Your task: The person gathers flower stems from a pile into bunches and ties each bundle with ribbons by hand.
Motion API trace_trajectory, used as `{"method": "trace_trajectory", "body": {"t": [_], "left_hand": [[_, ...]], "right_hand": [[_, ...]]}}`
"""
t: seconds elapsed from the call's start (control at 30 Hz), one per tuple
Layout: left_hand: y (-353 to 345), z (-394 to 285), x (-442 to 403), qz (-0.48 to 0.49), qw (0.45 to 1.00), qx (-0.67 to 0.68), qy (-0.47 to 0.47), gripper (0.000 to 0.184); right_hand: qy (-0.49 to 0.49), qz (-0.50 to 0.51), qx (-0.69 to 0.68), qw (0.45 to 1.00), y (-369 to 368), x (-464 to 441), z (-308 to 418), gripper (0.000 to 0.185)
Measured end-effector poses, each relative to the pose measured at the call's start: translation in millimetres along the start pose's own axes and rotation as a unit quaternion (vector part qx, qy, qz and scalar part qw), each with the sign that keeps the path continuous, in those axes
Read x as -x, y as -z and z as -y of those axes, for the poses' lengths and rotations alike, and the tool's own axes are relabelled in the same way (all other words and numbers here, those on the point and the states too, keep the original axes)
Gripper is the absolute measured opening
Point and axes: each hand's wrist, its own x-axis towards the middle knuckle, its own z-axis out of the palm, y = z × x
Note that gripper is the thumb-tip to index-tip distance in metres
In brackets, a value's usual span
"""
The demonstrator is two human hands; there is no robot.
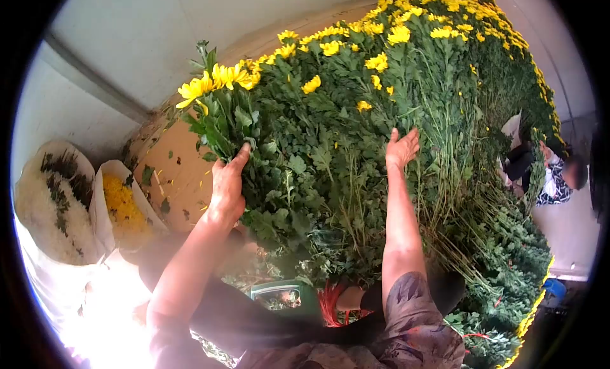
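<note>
So the left hand (229, 190) looks closed around a leafy bunch (222, 118) of yellow flowers, blooms pointing away from the wearer, though leaves hide most of the fingers so I can't tell how tight that hold is. The bunch sits at the left edge of the big flower heap (356, 147), right beside the bare strip of brown floor (175, 191). The right hand (401, 152) isn't gripping anything as far as I can see: it's spread wide, fingers apart, over the middle of the heap, and whether the palm actually presses on the stems I can't say. My worry would be tangling: those stems lie packed and crossed, so a quick tug with the left could drag neighbours along or strip leaves. Squeeze too hard and the soft stalks might bruise; too loose and a few could slip out onto the floor. The open blooms (216, 83) look like the fragile bit, since knocking them on the heap might shed petals. Near the wearer's legs there's a green container (289, 298) and some red strands (330, 302) just beside it, which I reckon could snag trailing stems if the bunch gets swung in low.
</note>
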Motion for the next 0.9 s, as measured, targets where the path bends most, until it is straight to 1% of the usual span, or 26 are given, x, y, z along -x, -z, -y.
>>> {"method": "trace_trajectory", "body": {"t": [0.03,0.1,0.13,0.17,0.2,0.23,0.27,0.3,0.33,0.37,0.4,0.43,0.5,0.57,0.6,0.63,0.7,0.73,0.77,0.8,0.83,0.87,0.9], "left_hand": [[0.2,2.0,-1.9,0.016,1.0,-0.006,-0.01,0.037],[-6.1,4.5,-2.6,0.023,1.0,-0.013,-0.016,0.035],[-8.6,5.2,-1.7,0.027,0.999,-0.015,-0.024,0.034],[-10.4,6.0,-2.5,0.025,0.999,-0.015,-0.023,0.034],[-12.0,5.6,-3.5,0.032,0.999,-0.022,0.018,0.031],[-12.3,3.1,-4.6,0.035,0.998,-0.028,0.053,0.029],[-14.0,5.5,-7.2,0.043,0.997,0.006,0.058,0.024],[-17.0,3.3,-4.2,0.016,0.999,0.016,0.048,0.027],[-15.4,5.7,-8.7,0.034,0.996,0.045,0.067,0.028],[-13.6,8.3,-13.1,0.054,0.992,0.074,0.086,0.03],[-14.0,6.1,-11.1,0.056,0.989,0.081,0.106,0.03],[-15.9,5.2,-8.6,0.061,0.986,0.088,0.129,0.031],[-16.0,8.2,-6.6,0.058,0.986,0.096,0.12,0.027],[-6.2,18.2,-13.7,0.101,0.987,0.077,0.101,0.029],[-1.2,20.2,-17.0,0.126,0.988,0.065,0.067,0.027],[-1.5,21.3,-15.7,0.126,0.988,0.065,0.066,0.027],[-4.2,23.8,-12.5,0.119,0.99,0.058,0.057,0.027],[-8.3,22.5,-8.1,0.136,0.988,0.056,0.051,0.028],[-15.9,20.3,-6.8,0.059,0.993,-0.003,0.106,0.032],[-21.1,22.7,1.8,0.11,0.992,-0.035,0.044,0.032],[-31.6,10.6,21.8,0.161,0.985,-0.065,-0.018,0.034],[-31.6,16.5,14.4,0.216,0.975,-0.035,-0.024,0.032],[-29.6,22.5,10.0,0.2,0.979,-0.036,-0.01,0.032]], "right_hand": [[-0.005,-0.001,0.002,1.0,4.2,-3.6,-2.5,0.069],[0.069,0.156,0.025,0.985,14.4,-11.5,-6.1,0.067],[0.136,0.133,-0.008,0.982,12.8,-15.8,-7.7,0.054],[0.137,0.134,-0.007,0.981,11.5,-12.5,-10.8,0.054],[0.135,0.129,-0.064,0.98,10.6,-2.1,-13.8,0.046],[0.138,0.125,-0.126,0.974,21.6,12.8,-1.9,0.037],[0.154,0.069,-0.211,0.963,34.1,35.1,9.9,0.026],[0.142,0.107,-0.281,0.943,45.8,55.1,17.0,0.022],[0.179,0.119,-0.375,0.902,52.6,77.6,21.2,0.023],[0.126,0.212,-0.364,0.898,75.7,106.0,31.3,0.019],[0.033,0.368,-0.29,0.883,105.1,125.1,45.7,0.019],[0.112,0.331,-0.367,0.862,79.5,156.1,34.7,0.024],[0.179,0.369,-0.374,0.832,95.9,189.3,43.5,0.027],[0.22,0.399,-0.365,0.812,109.9,209.4,51.5,0.031],[0.23,0.412,-0.359,0.806,116.6,212.4,56.1,0.033],[0.188,0.465,-0.31,0.808,136.0,206.9,69.1,0.031],[0.187,0.455,-0.305,0.816,124.6,208.2,63.8,0.028],[0.186,0.444,-0.298,0.824,122.5,204.9,62.0,0.026],[0.062,0.544,-0.304,0.779,126.3,198.4,62.5,0.033],[-0.001,0.551,-0.331,0.766,122.4,205.8,59.6,0.038],[-0.002,0.567,-0.314,0.761,117.6,209.2,54.6,0.043],[-0.003,0.583,-0.297,0.756,113.0,212.4,49.7,0.048],[-0.004,0.599,-0.279,0.751,108.5,215.8,44.7,0.054]]}}
